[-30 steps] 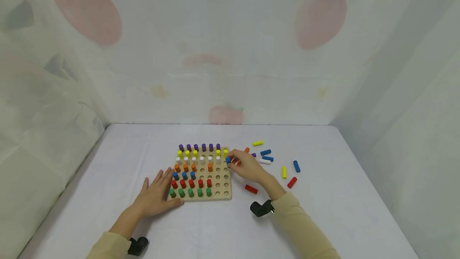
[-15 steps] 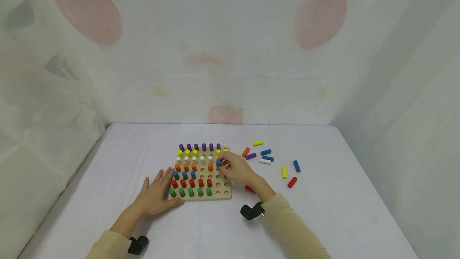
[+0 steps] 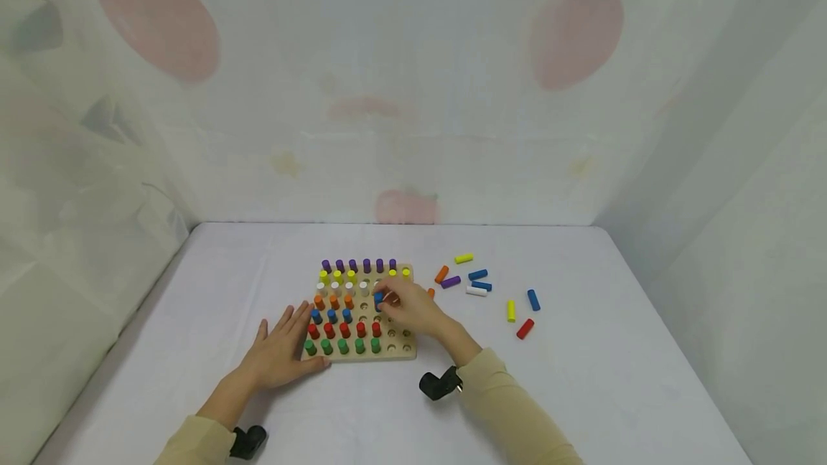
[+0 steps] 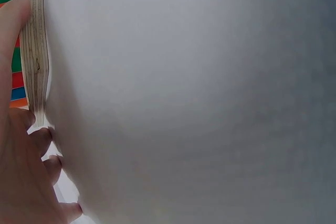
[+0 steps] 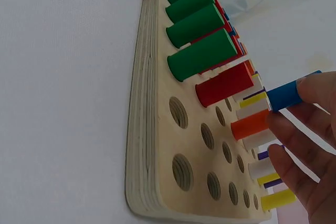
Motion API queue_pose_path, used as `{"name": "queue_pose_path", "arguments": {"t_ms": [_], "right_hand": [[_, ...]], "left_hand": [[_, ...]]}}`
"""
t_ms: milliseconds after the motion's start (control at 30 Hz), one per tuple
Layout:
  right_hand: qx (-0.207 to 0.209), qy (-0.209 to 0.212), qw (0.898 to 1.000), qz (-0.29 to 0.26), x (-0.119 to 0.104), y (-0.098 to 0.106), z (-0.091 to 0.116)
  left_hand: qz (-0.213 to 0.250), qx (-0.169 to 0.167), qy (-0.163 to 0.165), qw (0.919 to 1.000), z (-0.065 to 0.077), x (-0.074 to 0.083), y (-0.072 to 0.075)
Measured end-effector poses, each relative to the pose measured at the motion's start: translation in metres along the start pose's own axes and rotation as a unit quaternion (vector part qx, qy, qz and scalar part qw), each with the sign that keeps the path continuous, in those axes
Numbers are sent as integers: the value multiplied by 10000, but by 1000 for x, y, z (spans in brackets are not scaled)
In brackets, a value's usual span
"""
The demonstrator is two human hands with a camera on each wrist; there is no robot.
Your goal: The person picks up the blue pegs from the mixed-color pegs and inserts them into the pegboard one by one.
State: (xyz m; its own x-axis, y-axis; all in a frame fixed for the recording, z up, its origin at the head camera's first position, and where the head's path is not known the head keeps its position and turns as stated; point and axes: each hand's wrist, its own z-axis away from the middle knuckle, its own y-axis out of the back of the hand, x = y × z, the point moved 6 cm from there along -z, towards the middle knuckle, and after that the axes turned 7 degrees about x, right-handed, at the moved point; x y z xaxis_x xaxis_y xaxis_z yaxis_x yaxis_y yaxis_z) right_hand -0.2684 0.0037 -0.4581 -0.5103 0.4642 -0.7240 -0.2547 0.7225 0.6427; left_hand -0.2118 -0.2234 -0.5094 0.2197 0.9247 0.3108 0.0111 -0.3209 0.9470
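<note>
A wooden pegboard [image 3: 398, 355] lies on the table with rows of upright pegs by colour, purple at the back through green at the front. My left hand [image 3: 278, 351] rests along its left side, fingers spread and fairly straight, the thumb at the front edge; in the left wrist view the thumb [image 4: 16, 17] touches the board's edge. Over the board, my right hand [image 3: 413, 307] pinches a blue peg [image 5: 289, 94] between thumb and fingers. That peg hovers just above the top of an orange peg [image 5: 251, 124]. Open holes [image 5: 182, 172] show towards the right side.
Loose pegs lie on the white table right of the board: orange [image 3: 442, 274], purple [image 3: 451, 282], white [image 3: 476, 291], yellow [image 3: 511, 311], blue [image 3: 533, 299] and red [image 3: 525, 329] among them. A patterned white cloth [image 3: 407, 163] hangs behind.
My right hand has carried the blue peg leftward from the board's right edge to above its middle. A red loose peg is now hidden by the right arm. The left hand stays put.
</note>
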Motion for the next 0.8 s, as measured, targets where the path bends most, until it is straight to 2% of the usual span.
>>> {"name": "queue_pose_path", "arguments": {"t_ms": [200, 567, 800], "right_hand": [[-61, -27, 10000, 55, -1, -8, -1], [90, 91, 9969, 779, -6, -16, -4], [-113, -130, 9965, 818, -8, -22, -7]], "left_hand": [[-46, -6, -8, 10000, -1, -1, 0], [-26, 24, -53, 10000, 0, 1, 0], [20, 31, -48, 10000, 1, 2, 1]]}}
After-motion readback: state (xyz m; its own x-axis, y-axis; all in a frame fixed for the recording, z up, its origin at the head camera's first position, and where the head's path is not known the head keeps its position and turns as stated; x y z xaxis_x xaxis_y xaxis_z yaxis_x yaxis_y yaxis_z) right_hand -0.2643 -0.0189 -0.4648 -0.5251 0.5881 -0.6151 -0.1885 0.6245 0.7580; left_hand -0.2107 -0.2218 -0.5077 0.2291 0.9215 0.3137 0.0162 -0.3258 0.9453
